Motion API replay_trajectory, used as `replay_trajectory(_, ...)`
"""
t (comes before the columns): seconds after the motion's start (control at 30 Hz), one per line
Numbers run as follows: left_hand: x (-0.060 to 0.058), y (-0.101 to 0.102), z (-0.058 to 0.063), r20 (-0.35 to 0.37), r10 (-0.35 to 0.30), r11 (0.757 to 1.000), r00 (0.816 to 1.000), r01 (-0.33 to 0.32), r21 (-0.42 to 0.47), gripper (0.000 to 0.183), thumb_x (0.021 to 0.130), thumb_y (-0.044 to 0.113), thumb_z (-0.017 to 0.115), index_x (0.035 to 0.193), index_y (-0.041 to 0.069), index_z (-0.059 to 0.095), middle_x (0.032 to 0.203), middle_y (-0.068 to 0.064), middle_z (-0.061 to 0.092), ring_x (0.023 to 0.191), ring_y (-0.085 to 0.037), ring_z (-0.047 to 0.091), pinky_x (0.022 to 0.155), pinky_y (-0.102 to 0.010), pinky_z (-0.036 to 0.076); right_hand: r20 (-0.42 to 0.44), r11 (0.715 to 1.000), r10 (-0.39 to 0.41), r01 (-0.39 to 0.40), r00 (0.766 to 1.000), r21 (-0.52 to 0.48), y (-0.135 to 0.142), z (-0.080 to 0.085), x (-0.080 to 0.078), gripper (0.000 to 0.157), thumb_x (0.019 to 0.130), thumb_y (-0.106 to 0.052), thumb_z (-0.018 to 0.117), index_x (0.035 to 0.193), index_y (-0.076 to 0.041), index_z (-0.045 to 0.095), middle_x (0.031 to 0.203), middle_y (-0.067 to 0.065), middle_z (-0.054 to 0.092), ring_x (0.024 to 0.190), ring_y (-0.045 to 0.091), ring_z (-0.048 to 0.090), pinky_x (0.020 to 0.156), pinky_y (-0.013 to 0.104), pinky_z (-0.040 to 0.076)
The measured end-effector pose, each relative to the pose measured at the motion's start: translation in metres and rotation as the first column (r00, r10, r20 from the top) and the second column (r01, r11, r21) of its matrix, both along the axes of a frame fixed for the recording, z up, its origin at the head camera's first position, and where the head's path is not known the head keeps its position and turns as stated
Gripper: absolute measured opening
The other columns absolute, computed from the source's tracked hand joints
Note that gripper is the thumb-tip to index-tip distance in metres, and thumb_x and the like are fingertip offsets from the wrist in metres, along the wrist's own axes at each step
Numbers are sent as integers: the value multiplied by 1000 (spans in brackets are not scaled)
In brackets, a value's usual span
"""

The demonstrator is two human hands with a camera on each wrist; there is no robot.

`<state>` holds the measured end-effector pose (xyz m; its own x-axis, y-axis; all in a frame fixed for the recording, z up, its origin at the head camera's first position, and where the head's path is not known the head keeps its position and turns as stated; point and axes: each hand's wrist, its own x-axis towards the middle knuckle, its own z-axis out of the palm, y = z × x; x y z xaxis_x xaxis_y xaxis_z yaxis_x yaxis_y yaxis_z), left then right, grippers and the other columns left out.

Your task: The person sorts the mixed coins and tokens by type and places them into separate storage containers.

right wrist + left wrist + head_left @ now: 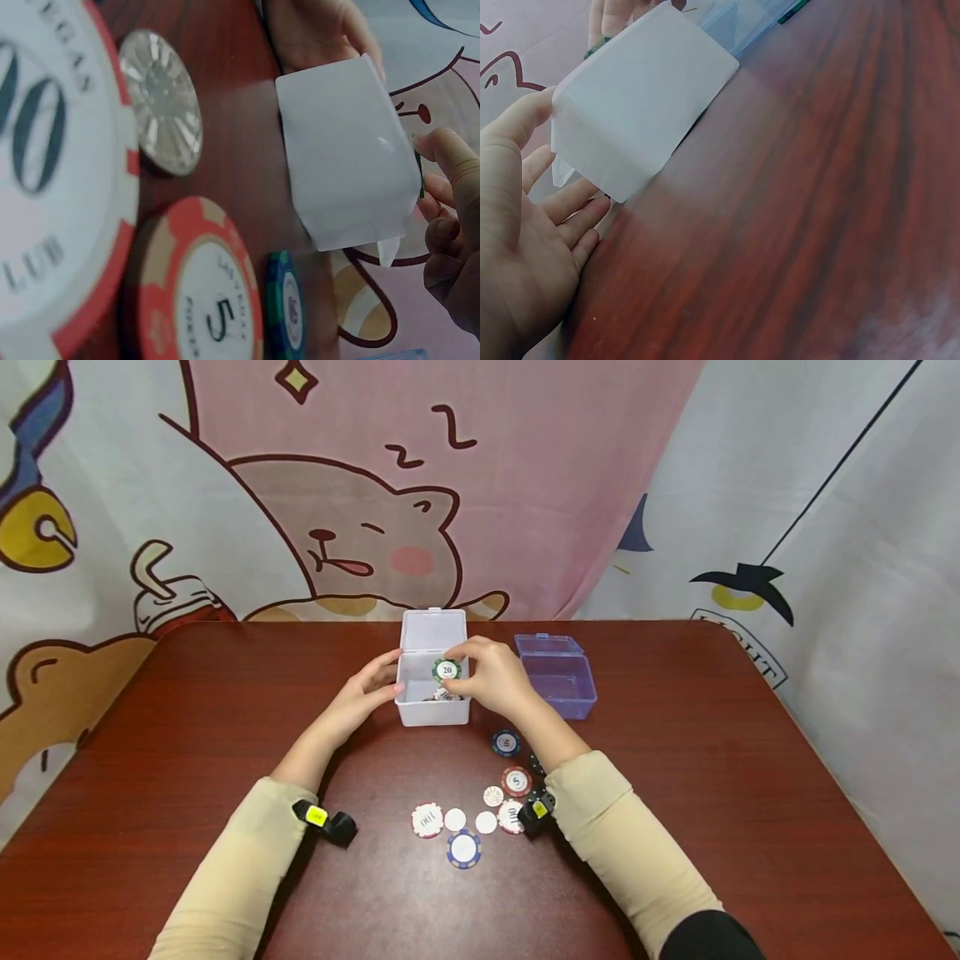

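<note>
Partly blocking one translucent purple box (576,706) at three o'clock, the right hand (497,677) pinches one green-rimmed round chip (447,670) over one white plastic box (435,716); the spread left hand (358,697) touches its nine-o'clock wall. Toward six: five large round chips (516,781), three small pale discs (486,822).

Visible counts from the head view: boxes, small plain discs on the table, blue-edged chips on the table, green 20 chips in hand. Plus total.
Boxes (white box, blue box): 2
Small discs: 3
Blue-edged chips: 2
Green 20 chip: 1
Total: 8
</note>
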<state>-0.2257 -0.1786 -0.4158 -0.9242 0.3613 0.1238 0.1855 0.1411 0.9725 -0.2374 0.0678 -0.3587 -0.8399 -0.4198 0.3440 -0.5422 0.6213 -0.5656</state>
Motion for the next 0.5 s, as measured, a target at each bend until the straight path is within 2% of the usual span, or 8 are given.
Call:
replay_trajectory(0.27,-1,-1,-1,2,-2,1000,1000,2,8,60,94,10,57,148,9,32,138,-24,46,128,-35,41,102,-51,31,60,995,-62,57,996,82,-4,-9,-4,40,73,-32,83,108,-14,73,99,-4,66,81,14,58,68,33,46)
replay_trajectory(0.5,-1,0,-1,5,-2,1000,1000,2,12,60,94,10,57,149,8,32,138,-23,46,128,-34,41,102,-51,31,97,993,-77,69,992,92,-5,-10,-4,40,73,-33,83,108,-15,73,102,-4,67,83,14,58,68,33,46)
